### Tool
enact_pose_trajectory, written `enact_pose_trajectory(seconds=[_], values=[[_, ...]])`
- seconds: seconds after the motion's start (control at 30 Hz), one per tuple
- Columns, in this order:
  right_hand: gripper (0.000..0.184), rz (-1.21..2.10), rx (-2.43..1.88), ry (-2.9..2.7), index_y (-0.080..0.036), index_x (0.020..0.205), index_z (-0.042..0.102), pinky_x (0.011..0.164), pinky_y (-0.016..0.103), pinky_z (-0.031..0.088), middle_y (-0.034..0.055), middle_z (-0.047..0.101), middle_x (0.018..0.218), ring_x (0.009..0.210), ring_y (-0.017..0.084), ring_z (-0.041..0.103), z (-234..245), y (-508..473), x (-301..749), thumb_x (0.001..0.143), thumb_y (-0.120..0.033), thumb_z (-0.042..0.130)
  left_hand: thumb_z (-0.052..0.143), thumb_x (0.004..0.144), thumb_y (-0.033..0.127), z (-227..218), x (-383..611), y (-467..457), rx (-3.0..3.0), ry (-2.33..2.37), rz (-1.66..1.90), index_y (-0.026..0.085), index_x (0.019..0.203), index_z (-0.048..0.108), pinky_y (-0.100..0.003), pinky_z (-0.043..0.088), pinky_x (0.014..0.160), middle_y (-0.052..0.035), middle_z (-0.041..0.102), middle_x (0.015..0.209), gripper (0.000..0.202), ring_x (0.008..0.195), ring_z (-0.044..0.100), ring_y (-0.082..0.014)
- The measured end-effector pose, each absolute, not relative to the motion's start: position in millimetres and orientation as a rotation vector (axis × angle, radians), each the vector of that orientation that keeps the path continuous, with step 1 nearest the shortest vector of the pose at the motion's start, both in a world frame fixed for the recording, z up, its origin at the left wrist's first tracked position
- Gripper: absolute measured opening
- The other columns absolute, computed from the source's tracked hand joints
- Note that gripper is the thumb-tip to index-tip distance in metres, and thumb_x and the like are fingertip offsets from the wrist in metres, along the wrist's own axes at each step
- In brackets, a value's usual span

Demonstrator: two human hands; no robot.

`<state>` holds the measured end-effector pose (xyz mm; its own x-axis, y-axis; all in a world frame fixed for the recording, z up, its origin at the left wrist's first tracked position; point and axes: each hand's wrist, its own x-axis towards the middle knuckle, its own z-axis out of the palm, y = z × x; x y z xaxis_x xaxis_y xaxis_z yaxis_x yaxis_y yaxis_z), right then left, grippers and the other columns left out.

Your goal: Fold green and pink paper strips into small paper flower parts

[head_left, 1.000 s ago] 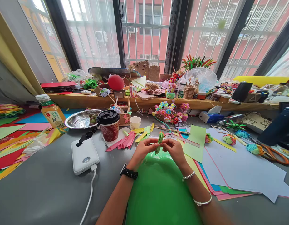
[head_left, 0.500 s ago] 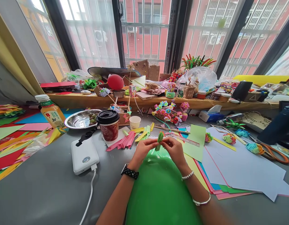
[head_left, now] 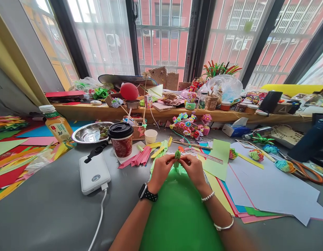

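A folded green paper stands nearly upright between the two hands, above a shiny green thing. The left hand and right hand each have their fingertips drawn narrow and pinch it from either side. Those fingers cover its middle, and its folds are too small to make out. The shiny thing is partly covered by the forearms and cut off at the bottom, so I cannot tell what it is. Compared with half a second ago, the paper leans less, the left wrist has turned inward, and more of the watch face shows; the things on the table look unmoved

Just beyond the left hand lie pink strips, with a paper cup behind them. To the left a lidded cup stands in front of the plate's right side, and a power bank lies nearer, its cable running out of view below. Beyond the right hand is a ruler, and to its right a pale green sheet, white sheets and scissors. A dark flask is cut off at the right edge
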<state>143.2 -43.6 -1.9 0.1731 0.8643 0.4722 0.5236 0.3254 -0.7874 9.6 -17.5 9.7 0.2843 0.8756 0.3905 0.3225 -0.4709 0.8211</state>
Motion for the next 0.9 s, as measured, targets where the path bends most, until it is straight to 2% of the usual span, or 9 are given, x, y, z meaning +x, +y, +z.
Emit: enact_pose_trajectory(seconds=[0.4,0.63,0.77,0.9], values=[[0.017,0.377,-1.310,-1.489,-0.016,0.071,0.063,0.056,0.027,0.046,0.0053,0.064,0.067,0.060,0.017,0.058,-3.3,-42.4,142.2,0.075,-0.030,0.054,0.054,0.072,0.027,6.8,9.9,-16.2,1.874,1.091,1.174,0.020,0.084,0.068,-0.026,0.046,0.070,-0.0034,0.069,0.083,0.020,0.075,0.061,-0.0176],[0.013,0.368,-1.241,-1.504,-0.016,0.076,0.063,0.058,0.025,0.048,0.0047,0.064,0.072,0.063,0.015,0.058,-2.5,-44.1,141.1,0.076,-0.026,0.055,0.062,0.064,0.031,7.5,12.3,-15.4,1.436,0.993,1.183,0.014,0.075,0.067,-0.029,0.050,0.067,-0.0047,0.067,0.074,0.021,0.072,0.062,-0.0193],[0.013,0.228,-1.287,-1.566,-0.016,0.075,0.062,0.055,0.024,0.045,0.0037,0.062,0.069,0.058,0.014,0.055,-3.3,-45.6,140.5,0.077,-0.024,0.053,0.068,0.057,0.030,9.3,14.4,-16.0,1.254,0.929,1.152,0.013,0.069,0.065,-0.028,0.052,0.064,-0.0030,0.065,0.069,0.021,0.068,0.062,-0.0176],[0.013,0.035,-1.328,-1.658,-0.017,0.075,0.061,0.054,0.024,0.042,0.0029,0.060,0.066,0.054,0.013,0.051,-4.9,-46.0,138.8,0.079,-0.022,0.050,0.070,0.055,0.030,8.9,15.1,-16.3,1.164,0.853,1.155,0.013,0.072,0.064,-0.029,0.052,0.065,-0.0031,0.065,0.071,0.024,0.069,0.061,-0.0166]])
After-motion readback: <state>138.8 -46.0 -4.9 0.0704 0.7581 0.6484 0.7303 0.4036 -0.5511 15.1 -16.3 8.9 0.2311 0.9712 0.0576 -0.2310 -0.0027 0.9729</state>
